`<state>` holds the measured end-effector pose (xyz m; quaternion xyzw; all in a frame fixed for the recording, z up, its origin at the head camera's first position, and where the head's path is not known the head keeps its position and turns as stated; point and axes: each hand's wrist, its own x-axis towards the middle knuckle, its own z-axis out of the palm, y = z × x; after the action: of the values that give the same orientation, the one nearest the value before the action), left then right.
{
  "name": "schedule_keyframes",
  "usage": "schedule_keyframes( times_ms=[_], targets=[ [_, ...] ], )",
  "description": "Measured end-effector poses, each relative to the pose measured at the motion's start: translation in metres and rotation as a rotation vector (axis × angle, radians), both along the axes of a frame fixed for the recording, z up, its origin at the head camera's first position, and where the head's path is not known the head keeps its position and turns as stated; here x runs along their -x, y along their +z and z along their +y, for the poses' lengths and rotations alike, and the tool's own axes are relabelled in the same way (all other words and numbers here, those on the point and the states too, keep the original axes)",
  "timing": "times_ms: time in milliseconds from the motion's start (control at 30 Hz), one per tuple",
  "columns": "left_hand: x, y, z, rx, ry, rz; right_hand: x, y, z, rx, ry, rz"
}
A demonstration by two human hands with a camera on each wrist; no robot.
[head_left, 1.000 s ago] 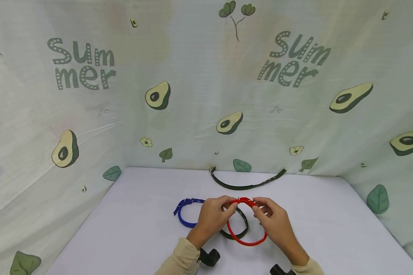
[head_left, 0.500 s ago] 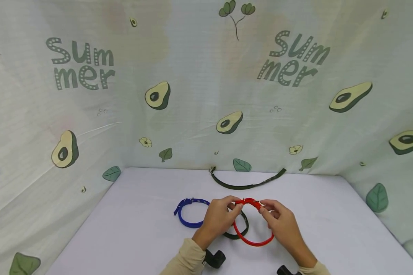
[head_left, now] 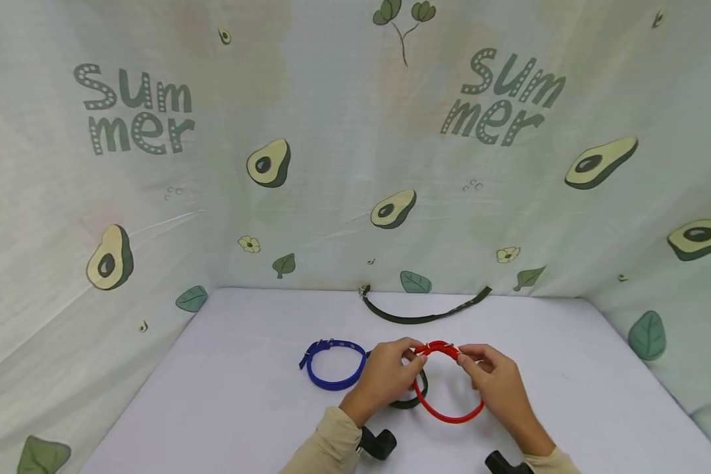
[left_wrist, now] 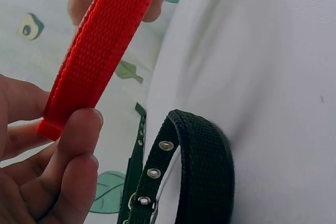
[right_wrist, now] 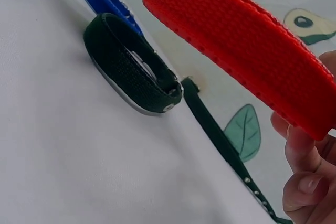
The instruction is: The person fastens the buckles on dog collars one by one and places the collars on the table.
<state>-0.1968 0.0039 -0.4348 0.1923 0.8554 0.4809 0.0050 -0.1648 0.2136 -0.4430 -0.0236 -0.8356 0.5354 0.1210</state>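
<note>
A red collar (head_left: 450,419), fastened into a loop, is held up between both hands over the white table. My left hand (head_left: 388,372) pinches the collar near its buckle on the left side. My right hand (head_left: 498,382) pinches its upper right side, thumb and fingers on the strap. In the left wrist view the red webbing (left_wrist: 100,51) runs up from the fingertips towards the other hand. The right wrist view shows the wide red band (right_wrist: 236,45) close to the camera. Behind the left hand a looped dark green collar (head_left: 407,403) stands on the table, partly hidden.
A looped blue collar (head_left: 334,384) lies left of the hands. At the table's back edge an unfastened dark green collar (head_left: 411,320) curves in front of the printed curtain (head_left: 332,131). The white table (head_left: 201,408) spreads to both sides.
Both hands have shifted right together with the red collar, uncovering more of the blue collar. The grip of each hand looks the same, and the other collars stay in place.
</note>
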Motion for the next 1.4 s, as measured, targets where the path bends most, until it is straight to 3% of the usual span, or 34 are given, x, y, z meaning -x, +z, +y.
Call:
schedule_keyframes(
  times_ms=[433,633,1033,1400],
  targets=[
    [0.003,0.000,0.005,0.008,-0.024,-0.044,0.003,0.000,0.009,-0.006,-0.003,-0.035],
    [0.004,-0.002,0.013,0.010,0.015,-0.041,0.006,0.005,0.025,-0.020,0.052,-0.094],
    [0.011,-0.002,0.030,0.125,0.044,-0.030,0.010,0.001,0.049,-0.081,0.109,-0.190],
    [0.015,-0.005,0.041,0.244,0.069,0.006,0.015,-0.011,0.058,-0.166,0.064,-0.167]
  ],
)
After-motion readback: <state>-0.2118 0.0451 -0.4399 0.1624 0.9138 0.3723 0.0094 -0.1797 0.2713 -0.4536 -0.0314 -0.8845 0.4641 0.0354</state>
